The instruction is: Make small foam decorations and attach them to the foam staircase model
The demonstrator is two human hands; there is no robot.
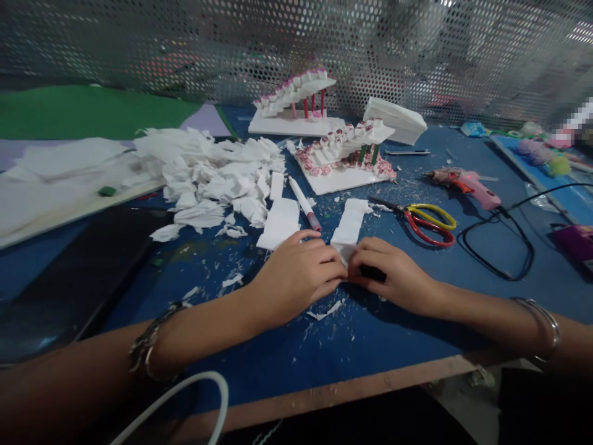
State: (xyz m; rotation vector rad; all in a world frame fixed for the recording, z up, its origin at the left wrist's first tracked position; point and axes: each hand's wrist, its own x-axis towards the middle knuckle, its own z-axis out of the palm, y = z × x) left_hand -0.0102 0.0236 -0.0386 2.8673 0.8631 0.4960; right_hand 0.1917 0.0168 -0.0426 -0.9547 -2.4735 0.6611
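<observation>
A white paper strip (351, 221) lies on the blue table, its near end between my two hands. My left hand (301, 272) has its fingers bent and pressed down at that end. From the other side, my right hand (393, 272) pinches the same end, thumb and fingers together. Fingertips of both hands nearly meet and hide the strip's edge. Beyond my left hand lie another flat white paper piece (280, 222) and a white marker (303, 203) with a reddish end. Scissors (428, 224) with one yellow and one red handle rest beyond my right hand.
A heap of torn white paper (217, 173) lies left of centre. Two small staircase models (296, 93) on white bases stand at the back. A pink glue gun (472, 185) with a black cable (532, 247) lies right. A dark flat slab (78, 278) is at left.
</observation>
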